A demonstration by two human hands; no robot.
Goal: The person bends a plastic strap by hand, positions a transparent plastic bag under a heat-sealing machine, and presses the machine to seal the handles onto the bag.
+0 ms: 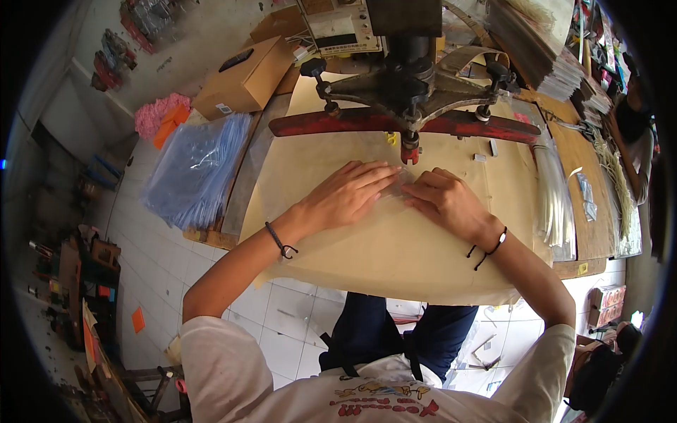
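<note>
Both hands work over a clear plastic sheet that lies on the tan-covered worktable; its edges are hard to make out. My left hand rests palm down on it, fingers stretched out together toward the middle. Close by on the right, my right hand has its fingers curled in a pinch at the plastic, the fingertips partly hidden. Just beyond my hands hangs a press head with a long red bar and a small red forked tip, apart from my fingers.
A stack of bluish clear plastic pouches sits left, below a cardboard box. White plastic strips lie along the right side. Two small metal pieces rest behind my right hand. Another person's arm shows at far right.
</note>
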